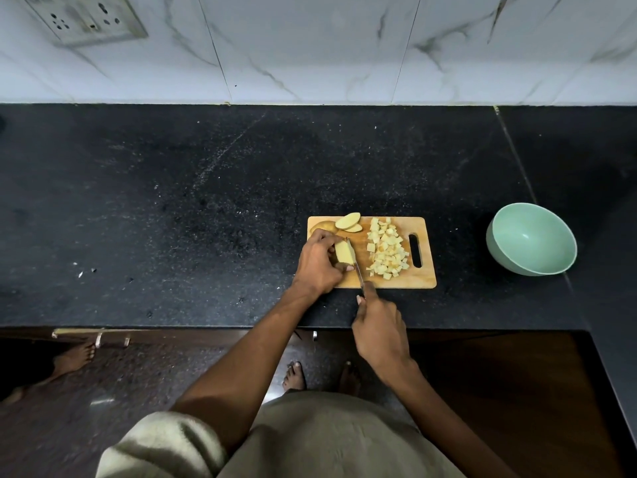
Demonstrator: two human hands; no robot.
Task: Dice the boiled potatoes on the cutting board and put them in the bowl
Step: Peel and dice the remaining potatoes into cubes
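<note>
A wooden cutting board [422, 281] lies on the black counter. On its left part my left hand [319, 263] holds a pale potato piece [343, 253] steady. My right hand [379, 327] grips a knife [357, 269] whose blade rests against the right side of that piece. A heap of diced potato [386, 250] covers the board's right half. Two potato slices [349, 221] and a skin-on potato chunk [322, 225] lie at the board's far left corner. A mint-green bowl [532, 241] stands to the right of the board, with nothing in it.
The black stone counter [172, 219] stretches left of the board and ends at a marble-tiled wall [310, 46] with a socket plate [86, 19]. Another person's bare foot [72, 360] shows on the floor at left. My own feet are below the counter edge.
</note>
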